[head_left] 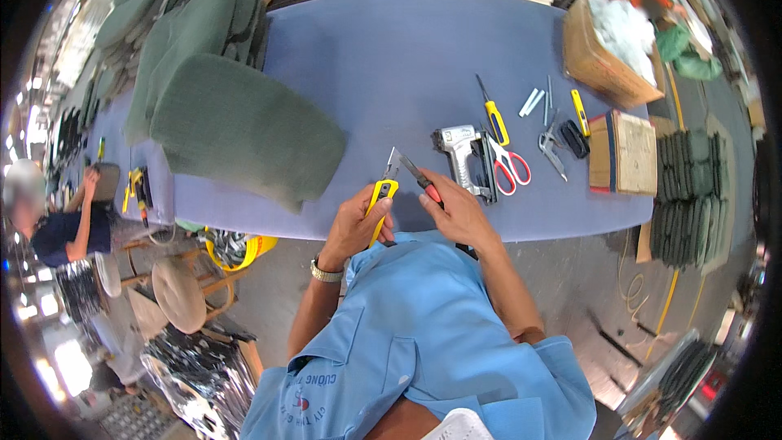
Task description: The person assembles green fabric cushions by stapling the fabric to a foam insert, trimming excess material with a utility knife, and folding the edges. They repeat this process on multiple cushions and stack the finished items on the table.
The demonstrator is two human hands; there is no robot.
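A yellow-handled utility knife (pixel 381 195) is gripped in the person's left hand (pixel 357 224), fingers wrapped shut around its body and its thin blade pointing up and away, while the right hand (pixel 456 210) closes on a red-handled tool (pixel 422 181) whose dark tip angles toward the knife blade; whether the two tips touch cannot be told. Both hands are held just above the near edge of a long blue worktop (pixel 391 65), roughly at its middle, above the person's light blue shirt (pixel 423 334), with a metal wristwatch (pixel 326 271) on the left wrist. Just right of the hands, near the same edge, a grey staple gun (pixel 460 155) lies beside red-handled scissors (pixel 509 165). Farther back lies a yellow-handled screwdriver (pixel 493 114), and toward the right end a second yellow utility knife (pixel 579 111), grey pliers (pixel 551 147) and a few loose pale strips (pixel 531 101). A cardboard box (pixel 599 57) stuffed with white material stands at the far right corner, with a flat brown package (pixel 627 153) at the right edge. Stacked green fabric pads (pixel 236 118) cover the left end of the worktop, overhanging its near edge. Beyond the left end, another person (pixel 57 224) sits in a dark shirt.
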